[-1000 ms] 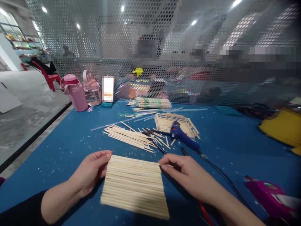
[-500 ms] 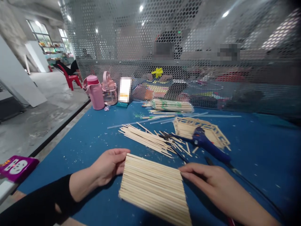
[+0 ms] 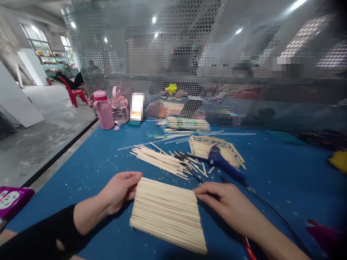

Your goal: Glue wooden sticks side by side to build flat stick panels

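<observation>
A flat panel of wooden sticks [image 3: 168,213] laid side by side lies on the blue table [image 3: 81,169] in front of me. My left hand [image 3: 119,191] curls against the panel's left edge, thumb on top and fingers tucked beside it. My right hand [image 3: 225,204] presses its fingertips against the panel's right edge near the far corner, fingers together. Both hands squeeze the panel from its two ends.
Behind the panel lie a loose pile of sticks [image 3: 159,160], a blue glue gun [image 3: 223,164] with its black cord, a stick-built frame [image 3: 214,148] and a wrapped stick bundle [image 3: 187,124]. Pink bottles [image 3: 103,109] stand far left. A perforated screen [image 3: 189,65] closes the back. A purple power strip [image 3: 12,198] sits left.
The hands keep their hold on the panel's two ends. The view has swung left and then partly back, so the panel and hands have shifted in frame.
</observation>
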Tool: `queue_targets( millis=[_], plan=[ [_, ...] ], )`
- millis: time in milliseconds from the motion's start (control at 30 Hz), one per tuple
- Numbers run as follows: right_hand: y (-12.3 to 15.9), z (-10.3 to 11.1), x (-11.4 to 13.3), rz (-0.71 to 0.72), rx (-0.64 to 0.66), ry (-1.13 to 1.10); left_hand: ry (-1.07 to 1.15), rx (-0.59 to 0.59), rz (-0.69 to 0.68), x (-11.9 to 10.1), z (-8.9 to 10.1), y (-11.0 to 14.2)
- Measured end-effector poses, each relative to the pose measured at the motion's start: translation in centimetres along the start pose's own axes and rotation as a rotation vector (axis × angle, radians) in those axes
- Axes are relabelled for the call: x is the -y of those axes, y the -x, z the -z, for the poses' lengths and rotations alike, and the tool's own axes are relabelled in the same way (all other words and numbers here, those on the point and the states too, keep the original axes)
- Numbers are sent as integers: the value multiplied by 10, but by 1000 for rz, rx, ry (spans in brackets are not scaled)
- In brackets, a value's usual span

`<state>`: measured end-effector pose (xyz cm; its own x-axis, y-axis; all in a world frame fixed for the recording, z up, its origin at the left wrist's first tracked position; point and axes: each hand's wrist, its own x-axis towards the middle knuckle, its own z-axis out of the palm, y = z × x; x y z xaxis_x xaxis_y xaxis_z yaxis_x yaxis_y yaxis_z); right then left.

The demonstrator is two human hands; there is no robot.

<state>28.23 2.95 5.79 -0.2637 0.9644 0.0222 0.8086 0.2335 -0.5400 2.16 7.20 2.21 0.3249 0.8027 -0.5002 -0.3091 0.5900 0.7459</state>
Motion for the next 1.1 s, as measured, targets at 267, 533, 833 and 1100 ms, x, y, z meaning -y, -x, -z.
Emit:
queue_targets(
  millis=[267, 533, 833, 1100],
  plan=[
    [7, 4, 6, 114, -426, -73, 43, 26, -252, -13, -3, 13],
    [8, -2, 9, 39, -555, -303, -68, 108, -490, -6, 2, 12],
    [0, -8, 12, -143, -484, -657, -15, 144, -512, -8, -2, 10],
    [-7, -14, 9, -139, -468, -1059, 83, 142, -447, -13, -6, 10]
  ],
)
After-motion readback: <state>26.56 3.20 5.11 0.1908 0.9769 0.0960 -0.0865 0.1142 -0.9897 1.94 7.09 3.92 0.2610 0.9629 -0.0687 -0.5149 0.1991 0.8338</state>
